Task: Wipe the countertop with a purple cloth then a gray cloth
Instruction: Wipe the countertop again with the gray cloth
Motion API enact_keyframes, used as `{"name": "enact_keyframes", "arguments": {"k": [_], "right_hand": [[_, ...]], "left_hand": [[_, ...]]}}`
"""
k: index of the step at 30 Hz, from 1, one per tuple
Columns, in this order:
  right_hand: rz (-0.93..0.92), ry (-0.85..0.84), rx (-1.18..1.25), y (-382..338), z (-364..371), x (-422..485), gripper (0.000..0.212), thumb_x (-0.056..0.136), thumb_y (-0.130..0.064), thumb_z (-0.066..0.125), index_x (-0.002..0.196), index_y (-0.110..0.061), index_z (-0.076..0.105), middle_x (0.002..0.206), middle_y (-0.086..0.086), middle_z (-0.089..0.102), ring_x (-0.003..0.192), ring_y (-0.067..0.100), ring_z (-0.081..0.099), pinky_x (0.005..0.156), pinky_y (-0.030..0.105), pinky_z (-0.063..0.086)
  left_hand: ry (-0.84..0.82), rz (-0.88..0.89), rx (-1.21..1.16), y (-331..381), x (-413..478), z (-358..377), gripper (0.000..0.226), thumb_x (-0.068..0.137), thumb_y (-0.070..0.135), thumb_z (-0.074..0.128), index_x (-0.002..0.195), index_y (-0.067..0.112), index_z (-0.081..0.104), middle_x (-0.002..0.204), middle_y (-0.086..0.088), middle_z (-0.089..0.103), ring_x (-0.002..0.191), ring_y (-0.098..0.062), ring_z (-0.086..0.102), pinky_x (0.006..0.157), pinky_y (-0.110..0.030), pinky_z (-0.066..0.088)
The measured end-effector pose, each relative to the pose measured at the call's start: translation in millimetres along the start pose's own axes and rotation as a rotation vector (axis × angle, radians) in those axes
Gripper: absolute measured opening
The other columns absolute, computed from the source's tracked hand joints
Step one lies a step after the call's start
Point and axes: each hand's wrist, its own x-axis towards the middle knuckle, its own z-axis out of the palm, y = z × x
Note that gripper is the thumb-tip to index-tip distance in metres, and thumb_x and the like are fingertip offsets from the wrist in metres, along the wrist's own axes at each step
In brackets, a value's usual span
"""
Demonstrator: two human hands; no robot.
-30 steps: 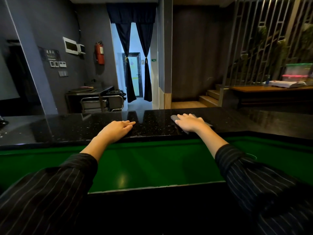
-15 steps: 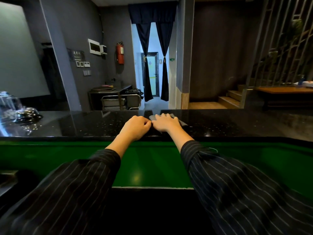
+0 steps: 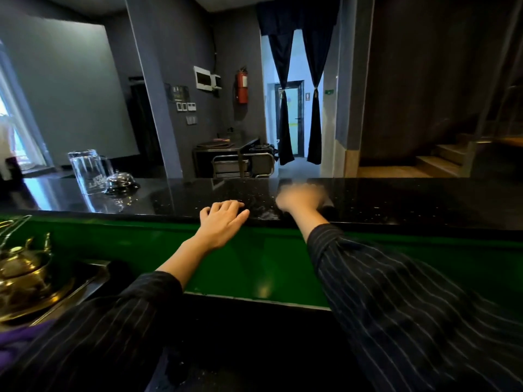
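Under my right hand [image 3: 300, 197], on the black desk [image 3: 396, 202], I make out only a dark edge of the gray cloth [image 3: 328, 204] poking past the knuckles. That hand is smeared by motion, so I cannot tell whether its fingers lie flat on the cloth or pinch it. My left hand [image 3: 223, 219] lies spread, palm down, on the desk's near lip, holding nothing. I judge this to be the gray-cloth pass, with a purple cloth [image 3: 17, 339] lying low beside my left sleeve, well behind both hands.

The main risk sits far to the left of the left hand: a clear jug [image 3: 87, 171] and a small metal dome [image 3: 120, 181] stand on the same desk. A fast sweep carried that way could clip the jug and tip it, or shove the dome along the glossy surface. Before that, the right hand would run into the braced left hand, bunching the cloth and leaving an unwiped patch beneath the palm. Speed is its own hazard: a loosely held cloth could slide out from under the hand and drop off the far edge. A brass teapot [image 3: 24, 267] below the left forearm could catch my sleeve if I pull back carelessly.
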Motion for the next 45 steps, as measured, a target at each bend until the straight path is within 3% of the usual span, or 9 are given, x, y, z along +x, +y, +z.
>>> {"name": "enact_keyframes", "arguments": {"k": [4,7,16,21,26,31,36,41,45], "right_hand": [[-0.498,-0.075,0.019,-51,11,-15,0.056,0.100,-0.033,0.029,0.154,-0.022,0.019,0.161,0.010,0.018,0.147,0.031,0.015,0.114,0.056,0.014],[-0.605,-0.160,0.006,-28,-1,-4,0.055,0.100,-0.039,0.025,0.154,-0.029,0.017,0.162,0.005,0.018,0.148,0.029,0.017,0.117,0.054,0.015],[0.035,-0.077,-0.006,26,-6,57,0.069,0.091,-0.019,0.044,0.154,-0.019,0.018,0.160,0.012,0.017,0.147,0.034,0.013,0.116,0.052,0.013],[0.240,-0.064,-0.015,-20,-3,83,0.067,0.091,-0.032,0.050,0.151,-0.013,0.026,0.155,0.018,0.024,0.143,0.037,0.019,0.116,0.051,0.015],[-0.080,-0.089,-0.012,-116,9,108,0.055,0.097,-0.043,0.032,0.145,-0.019,0.039,0.157,0.015,0.027,0.143,0.035,0.023,0.114,0.053,0.019],[-0.517,-0.190,-0.043,-213,22,87,0.060,0.101,-0.048,0.019,0.155,-0.022,0.016,0.162,0.009,0.014,0.148,0.032,0.014,0.119,0.052,0.011],[-0.706,-0.327,0.039,-156,8,70,0.057,0.103,-0.046,0.028,0.155,-0.025,0.015,0.163,0.004,0.009,0.150,0.024,0.006,0.118,0.040,0.001],[-0.343,-0.206,0.130,-53,-4,68,0.055,0.104,-0.042,0.030,0.154,-0.021,0.023,0.162,0.005,0.018,0.148,0.025,0.015,0.117,0.042,0.011],[0.071,-0.032,0.015,-69,7,55,0.061,0.095,-0.034,0.040,0.152,-0.018,0.026,0.158,0.013,0.024,0.145,0.033,0.019,0.116,0.052,0.016]], "left_hand": [[-0.072,0.078,0.037,-11,-4,-8,0.047,0.098,0.047,0.028,0.140,0.028,0.035,0.149,0.002,0.037,0.138,-0.022,0.028,0.111,-0.045,0.015],[-0.135,0.170,0.088,-36,-12,-19,0.051,0.097,0.053,0.025,0.146,0.042,0.021,0.158,0.009,0.021,0.145,-0.015,0.015,0.114,-0.053,0.002],[-0.190,0.130,0.070,-125,19,-53,0.052,0.089,0.064,0.014,0.141,0.057,0.011,0.160,0.011,0.005,0.147,-0.013,-0.007,0.111,-0.061,-0.013],[-0.248,0.225,0.085,-133,41,-42,0.045,0.094,0.060,0.016,0.139,0.059,0.015,0.158,0.013,0.018,0.147,-0.012,0.013,0.117,-0.053,0.014],[-0.162,0.275,0.084,-141,42,-39,0.046,0.093,0.062,0.017,0.139,0.059,0.022,0.155,0.014,0.025,0.144,-0.012,0.022,0.114,-0.047,0.025],[-0.120,0.262,0.052,-142,40,-43,0.042,0.095,0.057,0.023,0.136,0.058,0.031,0.153,0.017,0.030,0.141,-0.012,0.030,0.106,-0.038,0.033],[-0.084,0.216,0.031,-140,35,-46,0.037,0.096,0.054,0.027,0.132,0.060,0.037,0.149,0.019,0.037,0.136,-0.009,0.038,0.098,-0.034,0.038],[-0.072,0.166,0.037,-134,31,-47,0.038,0.098,0.047,0.027,0.133,0.058,0.037,0.148,0.017,0.039,0.137,-0.011,0.035,0.100,-0.039,0.039],[-0.070,0.157,0.066,-132,34,-45,0.040,0.097,0.046,0.027,0.134,0.056,0.036,0.148,0.016,0.040,0.135,-0.014,0.038,0.097,-0.041,0.042]]}}
